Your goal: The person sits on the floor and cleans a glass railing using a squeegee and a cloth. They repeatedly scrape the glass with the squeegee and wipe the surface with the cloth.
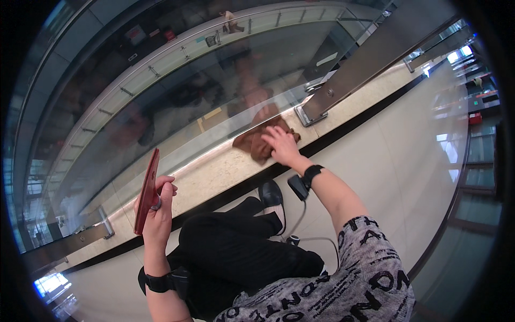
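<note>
My right hand (283, 145) presses with spread fingers on a crumpled brown cloth (261, 143), which lies on a pale stone ledge (217, 171) against the foot of a glass panel (193, 120). My left hand (159, 201) is raised at the left, above the ledge, gripping a long, thin red object (148, 193) seen edge-on; its kind cannot be told. A grey ring-like part shows at the fingers. The glass mirrors my right hand and the cloth.
A metal post (362, 64) stands on the ledge right of the cloth, its foot bracket (310, 116) close by. My black shoe (271, 194) and a cable (322, 239) are on the tiled floor (374, 161). Beyond the glass, a person (231, 22) is beside a curved railing (151, 72).
</note>
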Available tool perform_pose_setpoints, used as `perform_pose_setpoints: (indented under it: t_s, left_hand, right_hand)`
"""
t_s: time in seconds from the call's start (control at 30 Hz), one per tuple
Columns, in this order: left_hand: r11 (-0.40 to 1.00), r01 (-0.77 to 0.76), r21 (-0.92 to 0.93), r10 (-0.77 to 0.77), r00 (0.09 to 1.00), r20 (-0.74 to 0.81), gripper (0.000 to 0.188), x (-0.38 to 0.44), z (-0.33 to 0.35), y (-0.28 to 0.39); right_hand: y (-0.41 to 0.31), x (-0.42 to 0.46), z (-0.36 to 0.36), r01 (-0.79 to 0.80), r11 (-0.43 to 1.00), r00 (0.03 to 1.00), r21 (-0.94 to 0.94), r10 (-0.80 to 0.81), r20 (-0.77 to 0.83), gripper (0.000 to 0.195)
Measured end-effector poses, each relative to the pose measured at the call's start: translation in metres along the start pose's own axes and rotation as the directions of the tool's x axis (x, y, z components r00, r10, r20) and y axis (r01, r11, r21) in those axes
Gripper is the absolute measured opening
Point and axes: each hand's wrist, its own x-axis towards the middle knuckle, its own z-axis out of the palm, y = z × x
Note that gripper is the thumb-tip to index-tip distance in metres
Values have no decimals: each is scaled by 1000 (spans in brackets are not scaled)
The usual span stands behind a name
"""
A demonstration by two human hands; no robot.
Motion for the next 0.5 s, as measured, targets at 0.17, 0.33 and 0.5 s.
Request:
perform_pose_setpoints:
  t_s: [0.17, 0.33, 0.5]
  left_hand:
    - [1000, -16, 4, 16, 1000, -13, 14, -5, -6, 4]
    - [1000, -9, 11, 9, 1000, 3, 14, -5, -6, -1]
    - [1000, 9, 20, -9, 1000, -23, 14, -5, -5, 1]
  right_hand:
    - [2, -14, -11, 133, 988, 990, 81, -136, 38, 53]
    - [-31, 22, 11, -305, 951, 952, -58, 302, -44, 57]
    - [-88, 3, 28, 378, 911, 916, 163, -394, 76, 54]
